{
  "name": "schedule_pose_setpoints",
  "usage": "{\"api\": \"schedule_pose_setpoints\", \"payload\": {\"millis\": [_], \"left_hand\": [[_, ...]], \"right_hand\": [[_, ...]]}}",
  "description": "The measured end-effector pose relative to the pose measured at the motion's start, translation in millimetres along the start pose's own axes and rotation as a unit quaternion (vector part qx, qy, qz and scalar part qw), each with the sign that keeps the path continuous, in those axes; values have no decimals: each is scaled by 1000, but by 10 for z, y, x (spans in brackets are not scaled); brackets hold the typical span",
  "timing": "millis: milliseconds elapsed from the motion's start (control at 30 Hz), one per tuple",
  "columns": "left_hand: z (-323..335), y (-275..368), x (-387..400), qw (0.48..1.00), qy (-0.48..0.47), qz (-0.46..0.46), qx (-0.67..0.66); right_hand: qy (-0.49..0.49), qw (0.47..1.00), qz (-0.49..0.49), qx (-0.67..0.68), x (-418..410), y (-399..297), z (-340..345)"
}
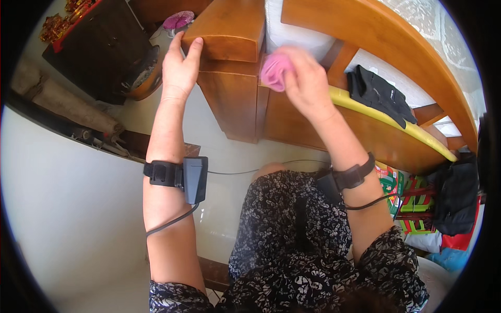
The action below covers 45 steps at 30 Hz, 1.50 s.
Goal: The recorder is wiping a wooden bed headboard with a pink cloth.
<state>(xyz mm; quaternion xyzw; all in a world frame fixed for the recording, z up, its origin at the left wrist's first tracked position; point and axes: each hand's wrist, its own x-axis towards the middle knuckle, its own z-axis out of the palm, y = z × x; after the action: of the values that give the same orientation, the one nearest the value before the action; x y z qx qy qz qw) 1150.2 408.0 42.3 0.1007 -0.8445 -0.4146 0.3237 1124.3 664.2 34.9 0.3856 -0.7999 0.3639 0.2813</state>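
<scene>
My left hand [182,64] rests on the rounded corner of a wooden armrest [231,29], its thumb on the front face and its fingers along the left side. Bunched in my right hand [309,80] is a pink cloth [277,71]; hand and cloth are partly blurred. The cloth is beside the armrest's inner side, above the seat end of a wooden bench [332,125]. A thin yellow cushion [350,101] lies along the seat. On it is a folded black garment [379,94], against the wooden backrest [352,23].
A dark cabinet [105,47] stands at the far left, with a basin-like container [145,78] before it. A rolled rug [70,103] lies near the white panel [70,187]. Bags and a black backpack [456,191] are at right. A thin cable [238,173] crosses the tiled floor.
</scene>
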Motion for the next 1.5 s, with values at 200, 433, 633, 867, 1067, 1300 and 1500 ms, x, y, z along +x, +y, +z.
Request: {"api": "schedule_pose_setpoints", "payload": {"millis": [200,433,633,867,1067,1300,1500], "left_hand": [[-36,3,3,999,-4,-29,-30],[267,358,192,929,153,244,232],[439,527,275,908,119,276,292],[417,593,301,921,65,245,294],[330,423,304,921,59,212,322],[385,515,341,921,19,185,342],[354,448,403,915,21,182,360]], "right_hand": [[-68,970,-117,-202,-95,82,-108],[-83,955,169,-228,234,229,81],[-128,971,27,-199,44,129,37],[-176,969,-61,-163,207,-48,372],[-308,912,103,-249,116,-91,-83],[-92,888,103,-438,100,-149,418],[-86,987,78,-114,-151,-126,-263]]}}
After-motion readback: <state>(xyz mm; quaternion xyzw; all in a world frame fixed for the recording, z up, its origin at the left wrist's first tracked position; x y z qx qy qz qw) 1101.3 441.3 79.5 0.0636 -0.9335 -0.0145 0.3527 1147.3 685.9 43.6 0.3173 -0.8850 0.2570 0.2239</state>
